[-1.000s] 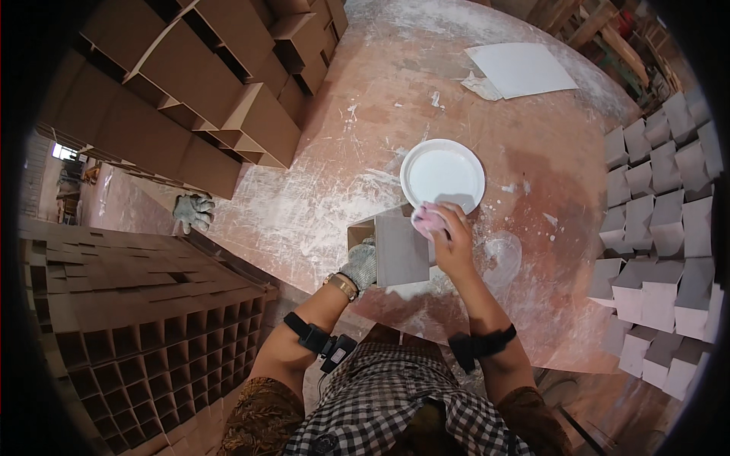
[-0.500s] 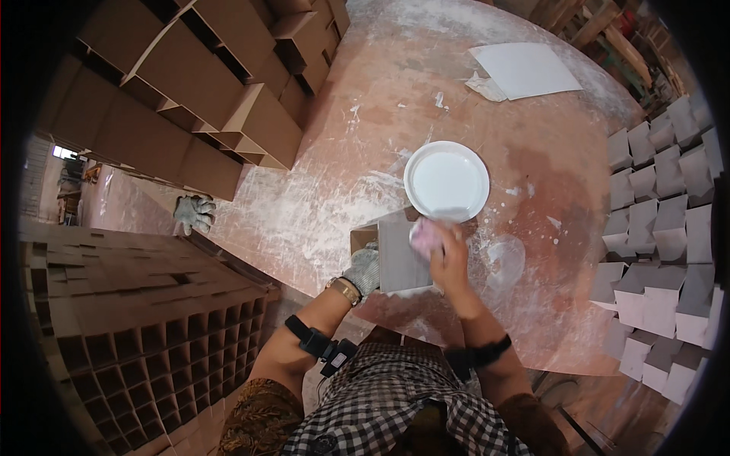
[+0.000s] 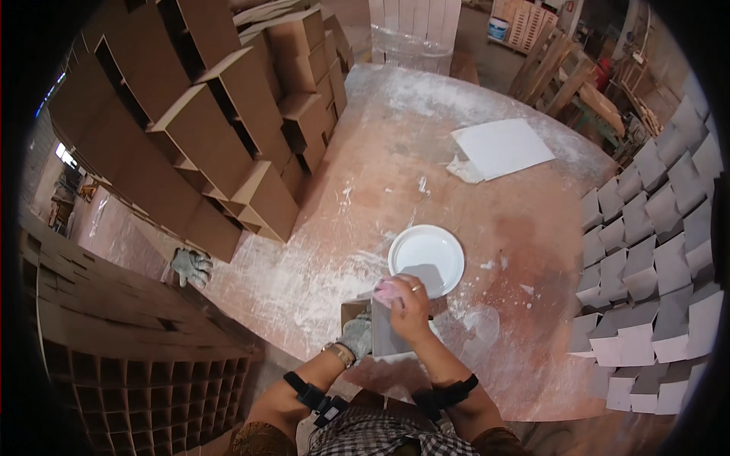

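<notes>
A small open-ended cardboard box [image 3: 388,338] with a grey coated face stands at the near side of the table. My left hand [image 3: 356,337], in a grey knit glove, grips it at its open left side, with the fingertips partly hidden in it. Bare and wearing a ring, my right hand [image 3: 411,310] is closed round a pink sponge or wadded cloth [image 3: 388,292] at the box's far edge. Just beyond lies a round white dish [image 3: 459,262], its inside white, partly in shadow.
Brown cardboard boxes [image 3: 262,199] are piled at the left, above a stack of open cells [image 3: 160,380]. A spare grey glove [image 3: 192,267] lies at the left edge. Rows of grey-topped boxes [image 3: 639,334] line the right. A white sheet [image 3: 506,148] rests far back on the table [image 3: 365,190].
The view has tilted up, so the table sits lower in the picture. My right hand has carried the pink wad from the box's right side to its far edge. My left hand still holds the box.
</notes>
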Demonstrator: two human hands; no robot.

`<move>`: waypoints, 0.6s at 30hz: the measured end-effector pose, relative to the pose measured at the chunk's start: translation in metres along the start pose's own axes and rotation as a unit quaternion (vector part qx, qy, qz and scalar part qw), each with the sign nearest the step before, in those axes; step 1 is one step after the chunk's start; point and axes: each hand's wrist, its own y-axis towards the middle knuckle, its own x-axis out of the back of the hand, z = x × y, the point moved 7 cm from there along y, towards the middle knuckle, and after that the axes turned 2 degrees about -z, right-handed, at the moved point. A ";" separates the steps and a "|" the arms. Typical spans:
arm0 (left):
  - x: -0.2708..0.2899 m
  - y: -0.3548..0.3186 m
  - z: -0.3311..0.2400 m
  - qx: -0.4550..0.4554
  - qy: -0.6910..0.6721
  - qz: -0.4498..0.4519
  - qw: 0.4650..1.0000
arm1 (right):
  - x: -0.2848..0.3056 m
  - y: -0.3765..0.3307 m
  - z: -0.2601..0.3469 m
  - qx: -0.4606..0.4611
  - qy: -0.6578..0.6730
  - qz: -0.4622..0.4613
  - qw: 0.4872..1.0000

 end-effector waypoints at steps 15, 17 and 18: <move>-0.001 -0.010 0.017 0.037 0.025 0.096 0.994 | 0.047 -0.123 0.052 -0.003 0.158 0.140 0.977; 0.005 -0.013 0.021 -0.092 0.124 0.060 0.986 | 0.074 -0.114 0.044 -0.083 0.090 0.074 0.990; 0.001 -0.010 0.031 -0.189 0.244 0.013 0.951 | 0.082 -0.116 0.036 -0.131 0.112 0.042 0.984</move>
